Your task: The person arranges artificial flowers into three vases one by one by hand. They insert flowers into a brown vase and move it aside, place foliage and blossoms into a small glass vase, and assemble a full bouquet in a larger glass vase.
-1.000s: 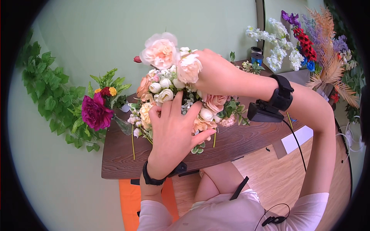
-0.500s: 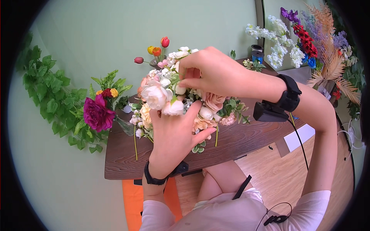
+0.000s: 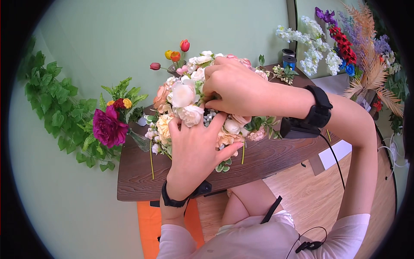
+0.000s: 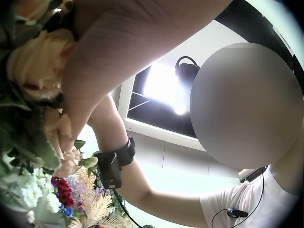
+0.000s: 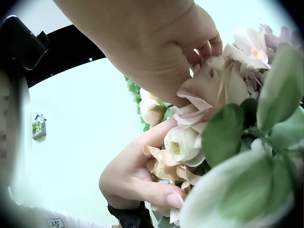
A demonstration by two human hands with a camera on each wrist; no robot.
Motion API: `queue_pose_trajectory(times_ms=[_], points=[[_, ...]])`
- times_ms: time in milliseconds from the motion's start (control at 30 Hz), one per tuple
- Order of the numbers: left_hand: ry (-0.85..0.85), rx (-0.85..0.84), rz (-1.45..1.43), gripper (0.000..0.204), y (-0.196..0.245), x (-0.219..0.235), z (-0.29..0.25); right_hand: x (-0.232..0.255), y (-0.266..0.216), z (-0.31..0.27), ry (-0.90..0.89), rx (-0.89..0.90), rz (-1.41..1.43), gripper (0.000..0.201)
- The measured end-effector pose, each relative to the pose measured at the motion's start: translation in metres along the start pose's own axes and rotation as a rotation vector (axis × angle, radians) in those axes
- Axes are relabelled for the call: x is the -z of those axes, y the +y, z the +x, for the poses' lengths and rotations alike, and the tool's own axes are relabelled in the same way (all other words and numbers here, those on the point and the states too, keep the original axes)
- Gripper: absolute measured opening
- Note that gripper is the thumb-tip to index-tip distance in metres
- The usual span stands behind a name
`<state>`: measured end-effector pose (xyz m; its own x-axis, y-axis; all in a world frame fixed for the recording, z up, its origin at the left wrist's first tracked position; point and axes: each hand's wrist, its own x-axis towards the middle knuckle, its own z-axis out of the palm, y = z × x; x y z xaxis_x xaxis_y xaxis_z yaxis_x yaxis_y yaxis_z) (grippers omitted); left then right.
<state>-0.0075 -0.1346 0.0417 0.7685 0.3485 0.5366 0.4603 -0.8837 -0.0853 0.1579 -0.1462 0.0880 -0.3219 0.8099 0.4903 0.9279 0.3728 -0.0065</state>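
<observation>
A dense bouquet of artificial flowers point(image 3: 164, 126) in cream, peach and white stands on the brown table. My left hand point(image 3: 194, 146) rests on its near side, fingers spread among the blooms. Over the top, my right hand point(image 3: 237, 86) has curled fingers pinching the stem of a pale rose spray point(image 3: 183, 94), its heads just left of the fingertips and above my left fingers. In the right wrist view the right hand point(image 5: 161, 52) is behind a pink rose point(image 5: 213, 88), and its fingertips are partly hidden. The left wrist view shows a peach rose point(image 4: 40, 64) beside the left hand point(image 4: 114, 52).
Left of the bouquet are a magenta flower point(image 3: 110, 127) and yellow blooms; tulips point(image 3: 175, 56) stand behind. Cut green stems point(image 3: 152, 162) lie near the front of the table point(image 3: 194, 183). Spools point(image 3: 289, 61) and tall flower sprays point(image 3: 343, 45) are at the right.
The pale rose spray came down from above the bouquet to its centre, bringing the tulips behind into view, and its heads then turned slightly. My left hand has stayed nearly still.
</observation>
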Motion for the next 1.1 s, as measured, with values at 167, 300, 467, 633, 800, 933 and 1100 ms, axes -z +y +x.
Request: queue_pose_trajectory(times_ms=[167,300,467,633,800,933,1100], points=[[0.032,-0.013,0.010,0.058,-0.001,-0.002,-0.001,-0.007,0.001,0.000,0.093,0.032,-0.031,0.012],[0.043,-0.014,0.054,0.057,0.001,-0.003,-0.006,-0.019,0.001,-0.002,0.118,0.055,-0.221,0.010],[0.102,0.017,0.098,0.056,0.006,0.002,-0.015,-0.007,0.003,-0.003,0.091,0.089,-0.146,0.014],[0.080,0.049,0.119,0.052,0.010,0.007,-0.020,0.018,-0.010,0.000,-0.007,-0.020,0.121,0.023],[0.066,0.058,0.151,0.055,0.009,0.006,-0.020,0.030,-0.022,-0.003,-0.031,0.069,0.245,0.019],[0.110,0.074,0.121,0.056,0.011,0.005,-0.022,0.005,-0.011,-0.001,0.089,0.135,0.139,0.018],[0.090,0.090,0.107,0.055,0.012,0.007,-0.023,0.000,-0.008,-0.001,0.115,0.111,0.051,0.017]])
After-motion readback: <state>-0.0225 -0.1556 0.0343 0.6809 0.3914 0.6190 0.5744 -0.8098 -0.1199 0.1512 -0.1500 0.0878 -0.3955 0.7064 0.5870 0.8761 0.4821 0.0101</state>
